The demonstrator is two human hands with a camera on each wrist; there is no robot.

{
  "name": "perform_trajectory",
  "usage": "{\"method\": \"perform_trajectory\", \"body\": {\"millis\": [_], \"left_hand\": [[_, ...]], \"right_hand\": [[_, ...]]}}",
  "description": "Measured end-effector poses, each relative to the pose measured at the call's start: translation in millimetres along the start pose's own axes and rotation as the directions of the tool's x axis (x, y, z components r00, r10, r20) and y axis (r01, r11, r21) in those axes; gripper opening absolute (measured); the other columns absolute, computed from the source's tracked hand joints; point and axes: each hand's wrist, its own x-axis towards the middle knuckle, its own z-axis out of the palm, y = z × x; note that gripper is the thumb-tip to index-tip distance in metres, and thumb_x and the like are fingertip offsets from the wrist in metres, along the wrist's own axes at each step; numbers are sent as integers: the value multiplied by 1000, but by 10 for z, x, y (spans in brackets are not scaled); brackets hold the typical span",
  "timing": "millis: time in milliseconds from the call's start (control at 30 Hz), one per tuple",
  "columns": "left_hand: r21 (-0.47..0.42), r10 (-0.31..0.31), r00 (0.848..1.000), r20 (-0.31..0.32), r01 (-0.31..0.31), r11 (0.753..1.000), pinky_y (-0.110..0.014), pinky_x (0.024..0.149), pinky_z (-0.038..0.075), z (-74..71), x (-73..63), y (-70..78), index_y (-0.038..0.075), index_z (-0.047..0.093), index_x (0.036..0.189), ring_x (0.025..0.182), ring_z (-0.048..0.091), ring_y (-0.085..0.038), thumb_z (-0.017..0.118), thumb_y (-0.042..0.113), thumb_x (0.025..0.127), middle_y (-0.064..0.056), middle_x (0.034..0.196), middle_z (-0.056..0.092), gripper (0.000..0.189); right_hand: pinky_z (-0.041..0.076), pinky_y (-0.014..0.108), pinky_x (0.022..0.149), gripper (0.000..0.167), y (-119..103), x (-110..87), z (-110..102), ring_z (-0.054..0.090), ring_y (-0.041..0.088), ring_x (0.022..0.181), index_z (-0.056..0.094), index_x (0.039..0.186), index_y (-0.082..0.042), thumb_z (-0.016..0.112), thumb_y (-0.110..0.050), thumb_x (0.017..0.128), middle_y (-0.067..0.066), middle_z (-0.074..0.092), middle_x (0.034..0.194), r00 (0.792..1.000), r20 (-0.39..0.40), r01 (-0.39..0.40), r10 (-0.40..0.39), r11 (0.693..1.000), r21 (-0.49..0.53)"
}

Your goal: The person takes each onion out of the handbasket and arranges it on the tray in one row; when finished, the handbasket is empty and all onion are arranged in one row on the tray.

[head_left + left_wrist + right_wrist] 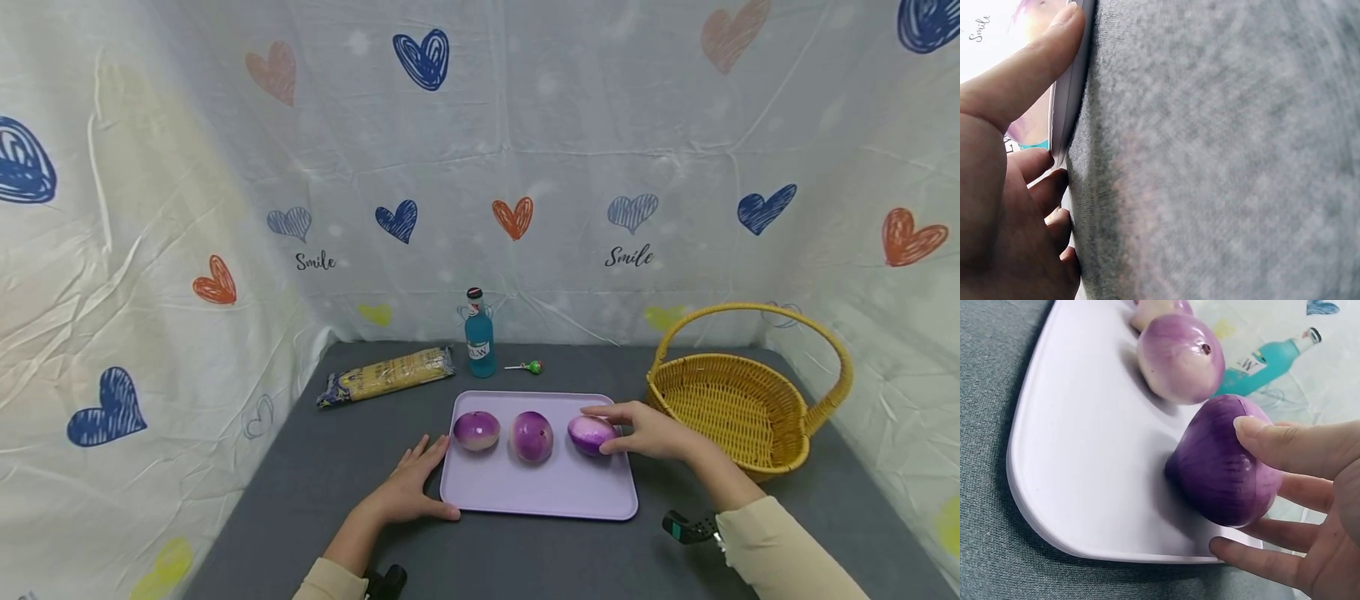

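Note:
Three purple onions lie in a row on a pale lilac tray (540,492). My right hand (651,431) grips the rightmost onion (589,433), thumb on one side and fingers on the other. In the right wrist view this onion (1225,465) is seen close up, its pointed end toward the tray. The middle onion (532,437) and the left onion (476,431) sit apart from it. Against the tray's left edge rests my left hand (405,490), fingers spread and thumb at the front corner; the left wrist view shows the thumb (1054,47) along the rim.
A yellow wicker basket (727,408) with a tall handle stands at the right, behind my right forearm. Behind the tray are a long yellow packet (390,377), a blue bottle (479,340) standing upright and a lollipop (534,367). A heart-printed cloth hangs at the back and sides.

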Motion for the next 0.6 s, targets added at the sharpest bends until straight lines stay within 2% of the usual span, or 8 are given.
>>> {"method": "perform_trajectory", "body": {"millis": [167,600], "left_hand": [[-3,-8,1000,3,8,1000,-65,122,1,8,5,-21,19,19,163,157,1,-36,82,65,70,-5,170,18,122],[15,-15,1000,-1,15,1000,-67,121,4,-2,2,30,17,20,163,157,1,-39,85,57,73,-7,169,19,118]], "right_hand": [[44,59,107,67,14,-3,-5,54,38,133,53,147,-9,76,-35,90,16,58,144,1000,-8,-8,8,1000,-22],[43,60,107,66,19,-26,-31,52,40,135,56,145,-8,78,-35,89,16,58,145,1000,-23,10,-10,1000,-25]]}}
